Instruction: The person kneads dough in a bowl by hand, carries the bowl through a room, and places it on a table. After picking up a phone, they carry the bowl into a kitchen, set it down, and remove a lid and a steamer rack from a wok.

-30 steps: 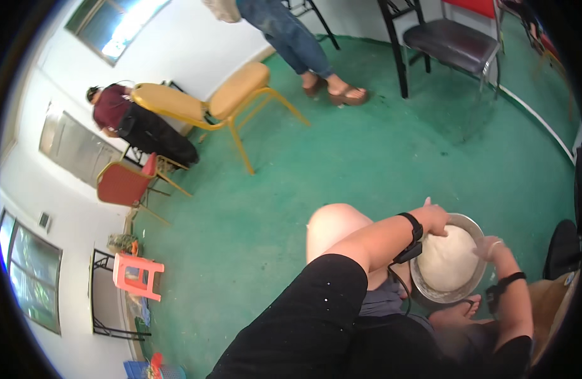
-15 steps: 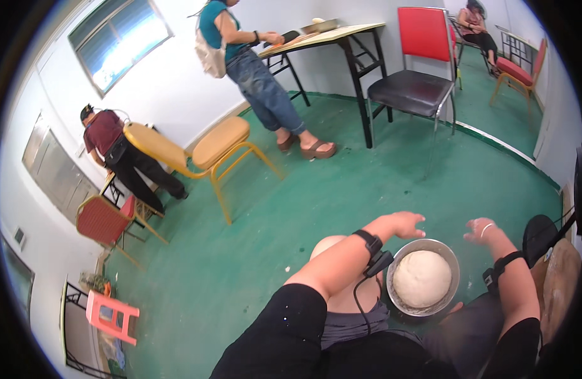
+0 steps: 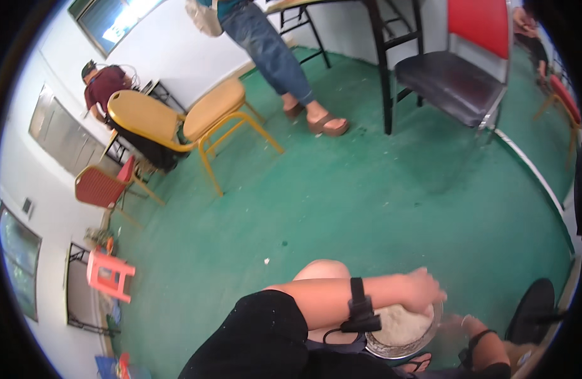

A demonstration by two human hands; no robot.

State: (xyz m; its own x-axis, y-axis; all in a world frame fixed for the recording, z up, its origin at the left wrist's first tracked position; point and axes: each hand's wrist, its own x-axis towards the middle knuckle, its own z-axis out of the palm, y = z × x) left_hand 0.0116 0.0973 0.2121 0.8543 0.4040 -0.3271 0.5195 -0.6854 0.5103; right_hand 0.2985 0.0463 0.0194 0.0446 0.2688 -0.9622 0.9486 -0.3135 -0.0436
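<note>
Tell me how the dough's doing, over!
Left hand over dough, contact unclear. Right hand blurred, beside bowl. Dough in bowl, partly hidden by left hand.

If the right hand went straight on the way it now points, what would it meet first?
Probably the right side of the metal bowl, though the right hand is blurred and depth is unclear.

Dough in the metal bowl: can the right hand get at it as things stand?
Probably yes: the blurred right hand is beside the right rim of the bowl, nothing visible between. The left hand is over the far part of the dough, but the near part looks free.
</note>
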